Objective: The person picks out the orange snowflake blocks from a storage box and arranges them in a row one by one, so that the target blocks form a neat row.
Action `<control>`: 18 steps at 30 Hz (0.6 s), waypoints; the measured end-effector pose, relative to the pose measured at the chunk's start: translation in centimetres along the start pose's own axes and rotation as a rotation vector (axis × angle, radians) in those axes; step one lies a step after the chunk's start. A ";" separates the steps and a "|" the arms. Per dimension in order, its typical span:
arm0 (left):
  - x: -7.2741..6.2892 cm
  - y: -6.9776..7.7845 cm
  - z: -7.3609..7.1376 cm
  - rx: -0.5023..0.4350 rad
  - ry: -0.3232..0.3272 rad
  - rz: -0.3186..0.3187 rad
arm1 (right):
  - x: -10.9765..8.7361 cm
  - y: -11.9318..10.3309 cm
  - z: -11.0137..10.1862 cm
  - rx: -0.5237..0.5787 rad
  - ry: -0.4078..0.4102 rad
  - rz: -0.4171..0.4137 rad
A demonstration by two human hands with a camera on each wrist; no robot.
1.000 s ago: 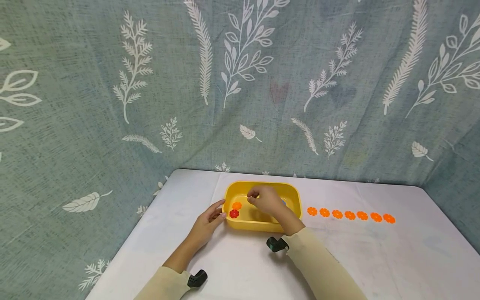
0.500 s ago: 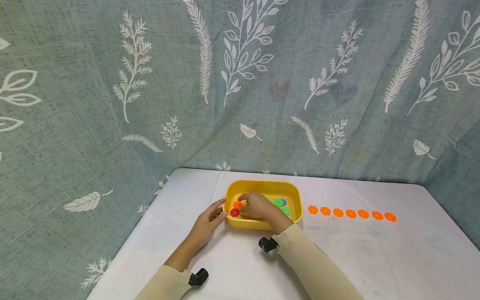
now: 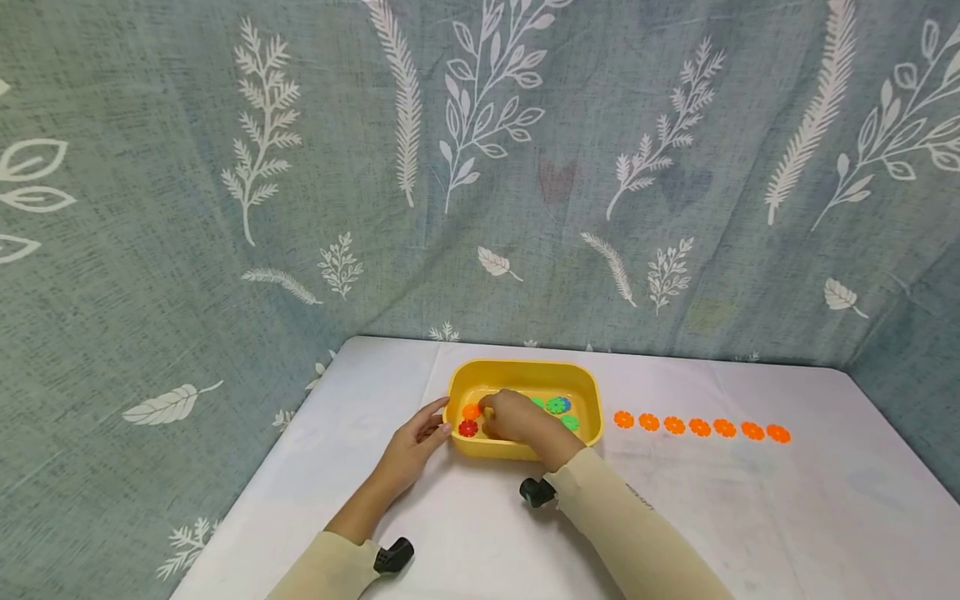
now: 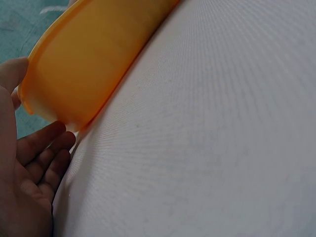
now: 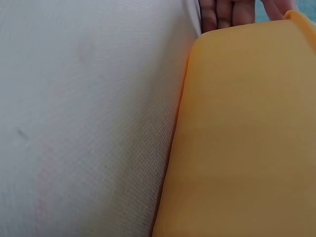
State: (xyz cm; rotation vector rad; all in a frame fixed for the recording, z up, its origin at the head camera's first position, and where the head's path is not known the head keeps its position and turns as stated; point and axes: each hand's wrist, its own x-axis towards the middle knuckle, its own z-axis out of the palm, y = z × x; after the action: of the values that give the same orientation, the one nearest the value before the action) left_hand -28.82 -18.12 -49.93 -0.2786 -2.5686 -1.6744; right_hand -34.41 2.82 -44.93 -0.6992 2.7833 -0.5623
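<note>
My left hand (image 3: 414, 442) holds the left end of a yellow plastic bin (image 3: 585, 385), thumb at the rim. In the left wrist view, its other fingers (image 4: 55, 140) touch the bin's outer end close to the white cloth. My right hand (image 3: 516, 417) is down inside the bin, fingers bent, fingertips right beside an orange flower-shaped disc (image 3: 472, 412). I cannot tell whether they pinch a disc. A red disc (image 3: 468, 428) lies just in front of the orange one. Green discs (image 3: 570, 422) and a blue disc (image 3: 566, 404) lie to the right, partly hidden by the hand.
To the right of the bin, several orange flower discs (image 3: 700, 427) lie in a straight row on the white tablecloth (image 3: 750, 508). A patterned grey-green curtain (image 3: 525, 250) hangs behind the table. The bin's near wall (image 5: 242, 133) fills much of the right wrist view.
My right hand has moved left and lower inside the bin, uncovering the green discs, and reached the orange disc. My left hand keeps its hold on the bin's end.
</note>
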 end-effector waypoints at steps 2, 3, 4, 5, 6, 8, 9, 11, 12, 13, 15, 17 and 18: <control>0.0 0.0 0.0 0.004 -0.002 0.008 | 0.2 -0.1 0.1 -0.002 0.002 0.012; 0.0 0.0 0.0 0.005 -0.001 0.007 | 0.4 -0.2 0.1 0.004 0.003 0.020; 0.1 0.1 -0.1 0.006 0.001 0.011 | 0.5 -0.3 0.0 0.014 0.003 0.030; 0.1 0.2 -0.2 0.005 0.003 0.012 | 0.7 -0.5 -0.1 0.015 0.001 0.037; 0.2 0.3 -0.3 0.006 0.006 0.008 | 0.9 -0.6 -0.1 0.013 -0.001 0.038; 0.2 0.4 -0.4 0.006 0.012 0.004 | 1.2 -0.8 -0.3 0.009 -0.017 0.039; 0.2 0.5 -0.4 0.004 0.014 -0.003 | 1.3 -0.8 -0.3 -0.006 -0.026 0.034; 0.2 0.5 -0.3 0.004 0.013 -0.005 | 1.4 -0.8 -0.2 -0.045 -0.038 0.016; 0.1 0.5 -0.3 0.002 0.011 -0.008 | 1.5 -0.7 -0.2 -0.055 -0.042 0.012; 0.1 0.5 -0.3 0.002 0.011 -0.010 | 1.4 -0.7 -0.1 -0.062 -0.044 0.010; 0.0 0.4 -0.2 -0.002 0.006 -0.014 | 1.3 -0.5 0.1 -0.055 -0.042 0.014; 0.0 0.2 0.0 -0.007 0.002 -0.017 | 1.2 -0.3 0.2 -0.018 -0.042 0.040; 0.0 0.1 0.0 -0.013 -0.001 -0.012 | 1.2 -0.2 0.3 0.001 -0.041 0.049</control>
State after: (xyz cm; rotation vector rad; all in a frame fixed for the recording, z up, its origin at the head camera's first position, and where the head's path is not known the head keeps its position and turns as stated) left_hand -28.80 -18.05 -49.81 -0.2657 -2.5656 -1.6964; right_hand -35.26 2.01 -45.24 -0.6334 2.7533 -0.5339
